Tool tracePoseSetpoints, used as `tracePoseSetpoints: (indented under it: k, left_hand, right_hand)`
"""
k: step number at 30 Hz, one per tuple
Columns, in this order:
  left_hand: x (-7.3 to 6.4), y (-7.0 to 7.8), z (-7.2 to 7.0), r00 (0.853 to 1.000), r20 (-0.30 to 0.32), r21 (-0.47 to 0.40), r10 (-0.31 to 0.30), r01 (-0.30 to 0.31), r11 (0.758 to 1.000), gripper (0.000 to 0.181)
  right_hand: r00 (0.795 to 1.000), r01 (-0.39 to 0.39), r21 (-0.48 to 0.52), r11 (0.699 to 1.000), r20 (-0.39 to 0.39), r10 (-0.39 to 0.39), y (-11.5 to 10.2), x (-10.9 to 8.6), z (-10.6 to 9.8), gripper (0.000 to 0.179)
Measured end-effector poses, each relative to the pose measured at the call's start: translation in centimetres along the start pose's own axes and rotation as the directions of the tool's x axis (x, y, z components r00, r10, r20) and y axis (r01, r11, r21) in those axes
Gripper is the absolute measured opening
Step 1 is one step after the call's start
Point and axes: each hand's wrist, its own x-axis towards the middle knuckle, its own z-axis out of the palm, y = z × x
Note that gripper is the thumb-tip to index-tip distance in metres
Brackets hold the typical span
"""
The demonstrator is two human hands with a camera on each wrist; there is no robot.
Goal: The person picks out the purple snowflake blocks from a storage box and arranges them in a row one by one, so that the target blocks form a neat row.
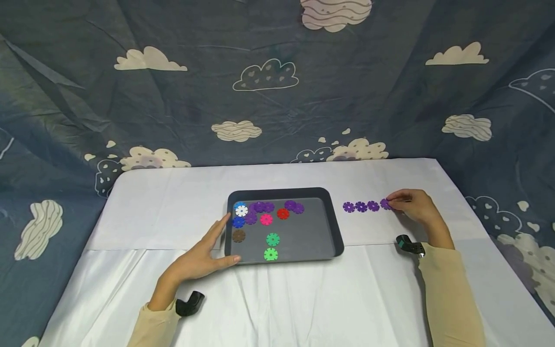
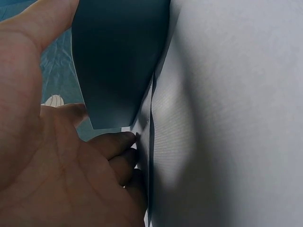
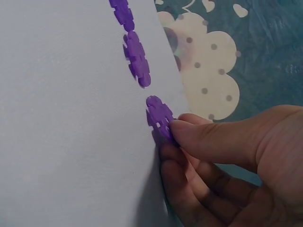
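Note:
My right hand (image 1: 414, 205) pinches a purple snowflake disc (image 3: 158, 113) between thumb and fingers, at the right end of a row on the white cloth. To its left lie three more purple discs, the nearest one (image 1: 373, 206) a small gap away. My left hand (image 1: 195, 260) rests against the left side and front corner of a dark grey tray (image 1: 336, 241), fingers extended and thumb at the front rim. Inside the tray lie several discs: purple (image 1: 290, 206), red (image 1: 283, 213), pink (image 1: 266, 219), white (image 1: 241, 211), blue (image 1: 238, 222), brown (image 1: 238, 235) and green (image 1: 270, 254).
The white cloth (image 1: 286, 303) covers the table, with a seam running across it. Behind and beside the table hangs a dark cloud-patterned curtain (image 1: 269, 111). A black wrist device (image 1: 190, 303) sits at the left wrist, another (image 1: 409, 245) at the right.

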Motion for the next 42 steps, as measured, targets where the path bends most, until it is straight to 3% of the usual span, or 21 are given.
tracePoseSetpoints:
  k: [8,42]
  left_hand:
    - [0.03,-0.13,-0.03,1.000,0.001,0.010,-0.001,0.001,1.000,0.107]
    - [-0.08,0.02,-0.02,1.000,-0.002,-0.013,0.008,-0.008,1.000,0.107]
  right_hand:
    - [0.999,-0.012,-0.037,0.999,-0.053,0.010,-0.32,0.10,0.38,0.027]
    - [1.000,0.015,-0.050,0.999,-0.015,-0.016,-0.23,-0.25,0.19,0.030]
